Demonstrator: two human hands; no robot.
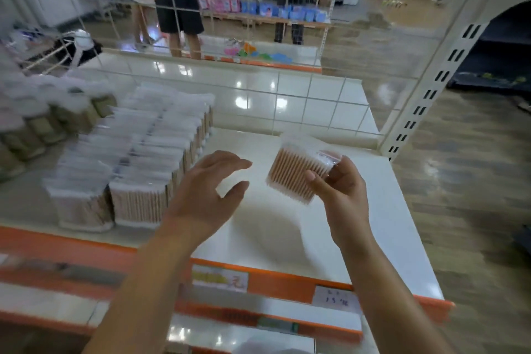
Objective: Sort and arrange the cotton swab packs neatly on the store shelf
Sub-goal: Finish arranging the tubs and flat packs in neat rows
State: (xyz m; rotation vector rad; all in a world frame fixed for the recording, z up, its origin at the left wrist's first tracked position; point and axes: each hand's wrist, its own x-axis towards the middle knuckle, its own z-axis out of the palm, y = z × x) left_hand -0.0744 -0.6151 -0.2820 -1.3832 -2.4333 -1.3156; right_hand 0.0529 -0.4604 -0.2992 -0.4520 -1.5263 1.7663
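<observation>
My right hand (339, 184) grips one clear pack of wooden-stick cotton swabs (298, 169), tilted, above the white shelf (359, 227). To its left hovers my left hand (209, 184), fingers spread and relaxed, holding nothing, a short gap from the pack. Several rows of the same cotton swab packs (138, 158) stand upright on the left half of the shelf, close together.
Other blurred packs (43, 115) fill the far left. A wire grid back panel (258, 89) closes the shelf's rear, and a slotted white upright (431, 89) stands at the right. An orange price rail (258, 282) edges the front. A person (175, 3) stands beyond the grid.
</observation>
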